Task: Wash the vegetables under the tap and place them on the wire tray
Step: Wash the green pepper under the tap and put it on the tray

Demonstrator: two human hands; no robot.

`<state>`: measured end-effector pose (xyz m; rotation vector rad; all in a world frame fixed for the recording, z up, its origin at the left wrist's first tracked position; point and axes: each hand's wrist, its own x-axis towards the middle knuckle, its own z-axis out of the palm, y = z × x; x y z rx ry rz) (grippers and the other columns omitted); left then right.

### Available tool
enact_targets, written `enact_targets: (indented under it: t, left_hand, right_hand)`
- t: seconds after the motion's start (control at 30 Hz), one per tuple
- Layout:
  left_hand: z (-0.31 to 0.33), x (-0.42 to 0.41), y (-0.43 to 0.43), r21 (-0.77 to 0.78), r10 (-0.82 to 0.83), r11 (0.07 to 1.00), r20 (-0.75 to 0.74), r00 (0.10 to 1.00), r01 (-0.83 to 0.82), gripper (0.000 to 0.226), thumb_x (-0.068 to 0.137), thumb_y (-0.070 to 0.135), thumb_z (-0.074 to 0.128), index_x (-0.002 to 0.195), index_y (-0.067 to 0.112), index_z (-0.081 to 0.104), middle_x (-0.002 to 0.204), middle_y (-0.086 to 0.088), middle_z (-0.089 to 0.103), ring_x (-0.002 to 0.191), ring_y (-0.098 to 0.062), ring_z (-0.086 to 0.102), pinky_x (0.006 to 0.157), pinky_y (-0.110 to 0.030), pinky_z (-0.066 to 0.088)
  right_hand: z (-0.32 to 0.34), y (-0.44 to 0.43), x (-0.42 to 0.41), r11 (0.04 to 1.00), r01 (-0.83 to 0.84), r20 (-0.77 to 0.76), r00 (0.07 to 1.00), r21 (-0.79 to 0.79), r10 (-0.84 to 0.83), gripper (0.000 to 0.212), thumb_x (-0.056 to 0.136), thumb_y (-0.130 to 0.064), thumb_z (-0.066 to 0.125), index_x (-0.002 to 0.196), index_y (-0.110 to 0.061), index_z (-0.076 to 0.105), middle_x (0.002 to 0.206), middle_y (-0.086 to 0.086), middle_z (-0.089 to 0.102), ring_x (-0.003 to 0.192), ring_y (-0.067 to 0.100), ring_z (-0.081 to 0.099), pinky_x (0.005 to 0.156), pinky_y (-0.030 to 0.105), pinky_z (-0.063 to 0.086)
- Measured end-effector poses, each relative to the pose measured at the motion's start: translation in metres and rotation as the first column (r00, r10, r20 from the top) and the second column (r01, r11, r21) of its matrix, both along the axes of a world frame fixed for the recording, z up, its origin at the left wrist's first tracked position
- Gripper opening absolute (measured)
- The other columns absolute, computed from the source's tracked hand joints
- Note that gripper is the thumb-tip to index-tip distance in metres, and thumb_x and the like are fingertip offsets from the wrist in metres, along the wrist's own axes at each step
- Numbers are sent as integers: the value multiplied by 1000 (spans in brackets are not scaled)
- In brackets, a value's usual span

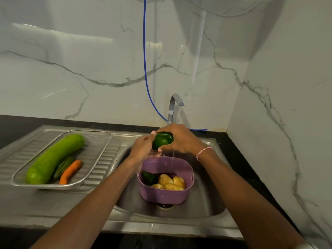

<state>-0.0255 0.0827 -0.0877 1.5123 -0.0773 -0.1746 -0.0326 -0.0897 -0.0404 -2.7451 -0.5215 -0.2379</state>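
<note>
Both hands hold a dark green bell pepper (pixel 162 140) under the running tap (pixel 175 105), above the sink (pixel 206 198). My left hand (pixel 142 147) grips its left side and my right hand (pixel 181 139) covers its top and right side. Water trickles down into a purple basket (pixel 168 196) in the sink, which holds several potatoes (pixel 171 182) and another dark green vegetable (pixel 149 177). On the drainboard to the left, the wire tray (pixel 100 155) carries a big light green gourd (pixel 53 158), a slim dark green vegetable (pixel 62 167) and a carrot (pixel 70 171).
A blue hose (pixel 144 51) hangs down the marble wall to behind the tap. The black counter (pixel 239 159) borders the sink at right, close to the side wall. The sink's steel front rim (pixel 161 228) runs below the basket.
</note>
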Motion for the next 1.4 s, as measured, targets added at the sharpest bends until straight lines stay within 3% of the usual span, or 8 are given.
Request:
enact_targets:
  t: [0.17, 0.43, 0.6, 0.8, 1.1, 1.2, 1.3, 1.4]
  left_hand:
    - [9, -5, 6, 201, 96, 969, 226, 969, -143, 36, 108, 43, 45, 121, 18, 67, 105, -4, 74, 92, -19, 74, 76, -35, 64]
    - [-8, -14, 42, 528, -104, 847, 53, 993, 61, 38, 105, 46, 48, 124, 16, 63, 107, -8, 74, 90, -21, 74, 77, -38, 65]
    - [8, -3, 86, 349, 224, 897, 169, 960, -271, 42, 97, 48, 59, 126, 17, 59, 110, -13, 72, 93, -28, 73, 76, -39, 62]
    - [27, -1, 159, 44, 409, 908, 108, 906, -416, 32, 101, 28, 64, 121, 4, 68, 109, -17, 75, 95, -29, 75, 81, -38, 63]
    - [15, -25, 229, 202, 502, 843, 37, 864, -499, 11, 93, 15, 75, 84, 12, 69, 87, -15, 73, 89, -32, 74, 96, -51, 58]
    - [8, -37, 241, 393, 473, 793, 86, 877, -466, 30, 82, 23, 86, 98, 17, 62, 85, -6, 75, 80, -23, 77, 89, -47, 60]
    - [7, -45, 249, 653, 395, 642, 167, 903, -402, 47, 73, 47, 89, 107, 29, 61, 81, 1, 75, 63, -14, 75, 77, -36, 60]
    - [7, -50, 248, 874, 277, 393, 184, 943, -286, 48, 70, 63, 84, 105, 30, 75, 97, 1, 76, 87, -19, 72, 73, -30, 48]
  right_hand:
    - [-9, 10, -18, 993, 62, 240, 967, 103, -85, 72, 84, -42, 86, 147, -25, 55, 141, 4, 57, 125, 21, 56, 108, 40, 50]
    - [-39, 37, -14, 990, 120, -126, 986, 71, -110, 65, 73, -36, 94, 127, -24, 61, 127, 3, 61, 111, 20, 59, 89, 30, 50]
    - [-23, 71, 10, 889, 77, -96, 995, 452, -37, 64, 73, -32, 95, 131, -34, 67, 135, 2, 59, 125, 22, 57, 110, 40, 48]
    - [-10, 152, 41, 623, -10, -198, 944, 782, 263, 58, 85, -13, 86, 138, -22, 62, 134, 7, 68, 123, 25, 67, 105, 45, 57]
    - [-18, 237, 69, 831, -86, -363, 871, 549, 330, 48, 97, -4, 70, 142, -19, 64, 132, 13, 67, 124, 26, 63, 112, 41, 50]
    - [-18, 241, 68, 896, -189, -421, 830, 402, 364, 51, 94, 3, 69, 141, -16, 65, 134, 11, 68, 123, 21, 63, 106, 35, 51]
    - [-19, 242, 67, 914, -294, -468, 790, 280, 397, 50, 91, 7, 70, 139, -9, 66, 133, 11, 71, 119, 17, 66, 108, 34, 51]
    - [-23, 249, 62, 908, -402, -464, 786, 120, 410, 49, 88, 8, 69, 134, -11, 71, 124, 9, 76, 119, 24, 70, 111, 46, 52]
